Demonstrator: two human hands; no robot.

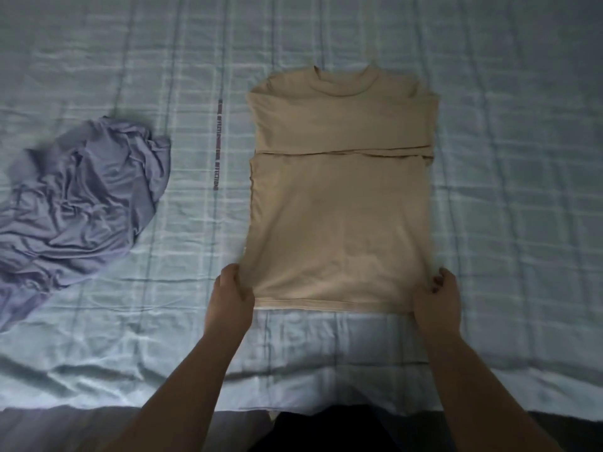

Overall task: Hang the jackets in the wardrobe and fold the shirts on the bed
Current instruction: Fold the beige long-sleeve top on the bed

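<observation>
One beige jersey shirt is half-folded, left hand and right hand pinching its hem; crumpled lavender shirt awaits.

There is one view only, worn on the person's head. It faces forward and steeply down over the pale blue checked bed sheet, whose near edge runs along 6 o'clock. It is close: the flat beige fabric shirt fills the centre.

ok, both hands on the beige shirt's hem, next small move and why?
Probably lift the hem and fold it up toward the collar: left hand and right hand grip the bottom corners of the beige shirt, which lies flat, sleeves already folded in.
</observation>
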